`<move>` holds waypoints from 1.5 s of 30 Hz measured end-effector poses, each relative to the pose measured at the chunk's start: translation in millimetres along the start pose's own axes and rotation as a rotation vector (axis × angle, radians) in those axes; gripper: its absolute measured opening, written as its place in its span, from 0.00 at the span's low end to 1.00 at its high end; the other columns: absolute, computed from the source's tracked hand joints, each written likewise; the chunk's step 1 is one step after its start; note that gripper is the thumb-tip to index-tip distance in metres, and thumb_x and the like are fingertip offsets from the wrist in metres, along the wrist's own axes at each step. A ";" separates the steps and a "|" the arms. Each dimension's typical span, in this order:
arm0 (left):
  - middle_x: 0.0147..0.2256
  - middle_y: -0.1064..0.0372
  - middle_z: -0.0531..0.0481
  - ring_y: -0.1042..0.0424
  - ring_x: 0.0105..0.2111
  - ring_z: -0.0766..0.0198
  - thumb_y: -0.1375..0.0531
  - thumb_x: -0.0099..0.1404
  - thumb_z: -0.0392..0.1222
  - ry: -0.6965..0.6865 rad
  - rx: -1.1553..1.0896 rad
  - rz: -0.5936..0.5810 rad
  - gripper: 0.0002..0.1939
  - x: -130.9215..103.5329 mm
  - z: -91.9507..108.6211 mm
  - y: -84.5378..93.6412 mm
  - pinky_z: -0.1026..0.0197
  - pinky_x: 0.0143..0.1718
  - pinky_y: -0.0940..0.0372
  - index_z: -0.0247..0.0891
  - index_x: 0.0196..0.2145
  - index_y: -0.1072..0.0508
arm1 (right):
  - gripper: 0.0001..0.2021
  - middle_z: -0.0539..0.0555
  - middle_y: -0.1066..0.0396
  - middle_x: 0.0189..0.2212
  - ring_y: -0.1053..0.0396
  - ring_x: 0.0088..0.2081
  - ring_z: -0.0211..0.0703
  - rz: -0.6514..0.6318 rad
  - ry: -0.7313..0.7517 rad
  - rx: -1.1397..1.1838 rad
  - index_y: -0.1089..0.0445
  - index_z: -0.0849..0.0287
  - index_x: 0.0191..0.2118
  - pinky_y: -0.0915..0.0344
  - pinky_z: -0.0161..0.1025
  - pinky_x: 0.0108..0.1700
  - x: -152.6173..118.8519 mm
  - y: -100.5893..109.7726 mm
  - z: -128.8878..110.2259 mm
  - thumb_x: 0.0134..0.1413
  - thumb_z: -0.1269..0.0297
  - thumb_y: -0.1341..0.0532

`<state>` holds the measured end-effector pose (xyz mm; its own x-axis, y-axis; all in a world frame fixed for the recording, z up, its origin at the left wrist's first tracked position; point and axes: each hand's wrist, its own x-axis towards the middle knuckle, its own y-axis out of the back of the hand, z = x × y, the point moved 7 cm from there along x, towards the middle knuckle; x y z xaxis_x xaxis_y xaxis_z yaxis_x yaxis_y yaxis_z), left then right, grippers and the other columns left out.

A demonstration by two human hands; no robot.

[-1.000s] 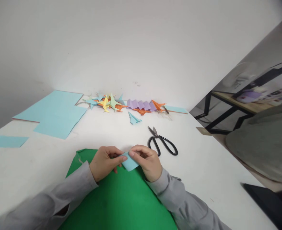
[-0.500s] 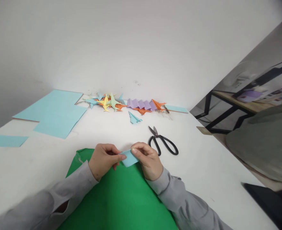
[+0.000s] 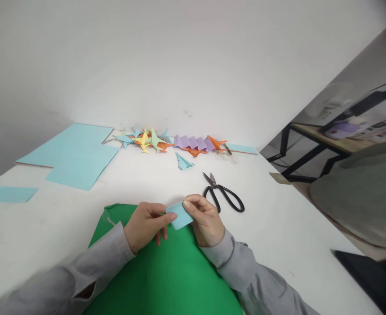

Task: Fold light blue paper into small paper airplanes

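A small light-blue piece of paper is held between my two hands, above a green cloth-like surface. My left hand pinches its left edge, the thumb lying on the front face and the other fingers behind. At the upper right corner, my right hand grips the paper between thumb and curled fingers. Whether the paper is folded into layers I cannot tell. Just beyond my right hand lie black-handled scissors, blades slightly apart and pointing away. A folded light-blue paper plane rests farther back on the white table.
Large light-blue sheets and a smaller blue piece lie at the left. Along the wall sit several colourful folded paper figures, a pleated purple paper and a blue strip. A dark flat object is at the right edge.
My left hand has shifted slightly right, its thumb now farther over the paper, and its lower fingers hang looser. The paper has turned a little and shows more of its face.
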<state>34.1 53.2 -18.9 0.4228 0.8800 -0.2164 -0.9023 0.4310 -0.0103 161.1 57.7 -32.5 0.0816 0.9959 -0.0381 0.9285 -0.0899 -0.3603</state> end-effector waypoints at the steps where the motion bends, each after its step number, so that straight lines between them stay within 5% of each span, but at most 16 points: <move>1: 0.10 0.38 0.55 0.43 0.08 0.73 0.41 0.51 0.47 -0.001 0.035 -0.008 0.15 -0.6 1.0 -0.5 0.69 0.09 0.46 0.34 0.17 0.33 | 0.11 0.46 0.38 0.16 0.44 0.20 0.33 -0.002 -0.005 0.011 0.32 0.59 0.23 0.47 0.33 0.23 -0.3 -0.6 0.1 0.34 0.60 0.32; 7: 0.07 0.43 0.57 0.44 0.08 0.73 0.42 0.53 0.44 -0.050 0.103 0.098 0.16 -1.2 3.6 7.5 0.69 0.11 0.48 0.36 0.13 0.39 | 0.10 0.46 0.38 0.16 0.44 0.20 0.33 0.026 -0.039 0.045 0.32 0.59 0.22 0.46 0.33 0.23 -2.1 -2.8 0.1 0.32 0.62 0.31; 21: 0.07 0.41 0.55 0.43 0.08 0.72 0.43 0.53 0.46 0.013 0.090 -0.040 0.15 -2.0 1.8 0.3 0.70 0.10 0.47 0.33 0.15 0.31 | 0.10 0.45 0.39 0.13 0.43 0.18 0.34 -0.008 -0.101 0.088 0.32 0.59 0.20 0.45 0.34 0.21 -1.3 -4.2 1.5 0.31 0.62 0.31; 26: 0.08 0.38 0.52 0.42 0.07 0.72 0.42 0.52 0.44 0.086 0.022 -0.201 0.15 -4.8 -1.0 -2.7 0.70 0.09 0.48 0.32 0.14 0.31 | 0.13 0.47 0.35 0.16 0.43 0.16 0.32 -0.122 -0.085 0.078 0.36 0.59 0.20 0.47 0.32 0.19 0.1 -9.9 -6.4 0.41 0.55 0.37; 33: 0.15 0.32 0.50 0.41 0.08 0.73 0.40 0.50 0.43 0.205 0.092 -0.412 0.14 -13.8 -5.0 -11.6 0.71 0.07 0.50 0.32 0.14 0.32 | 0.12 0.44 0.42 0.10 0.50 0.14 0.29 -0.454 -0.078 -0.362 0.33 0.62 0.18 0.55 0.31 0.17 -15.8 -27.4 -1.2 0.39 0.60 0.34; 39: 0.14 0.33 0.50 0.40 0.08 0.71 0.40 0.49 0.47 0.243 0.028 -0.384 0.16 -8.1 -10.9 -10.4 0.70 0.07 0.49 0.32 0.14 0.35 | 0.13 0.47 0.39 0.10 0.48 0.14 0.29 -0.329 -0.038 -0.352 0.30 0.64 0.17 0.53 0.30 0.15 -9.1 -18.5 -3.5 0.38 0.58 0.35; 45: 0.12 0.40 0.56 0.46 0.07 0.75 0.44 0.54 0.48 0.079 0.222 -0.207 0.16 -1.7 -0.6 0.3 0.71 0.07 0.53 0.34 0.17 0.37 | 0.15 0.46 0.43 0.07 0.52 0.12 0.28 -0.147 0.000 -0.333 0.30 0.64 0.18 0.58 0.30 0.14 2.1 -3.8 -2.9 0.37 0.55 0.35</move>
<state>33.1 51.7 -19.1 0.5796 0.7547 -0.3073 -0.7539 0.6398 0.1492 158.8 60.2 -28.5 -0.0616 0.9981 -0.0081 0.9974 0.0612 -0.0381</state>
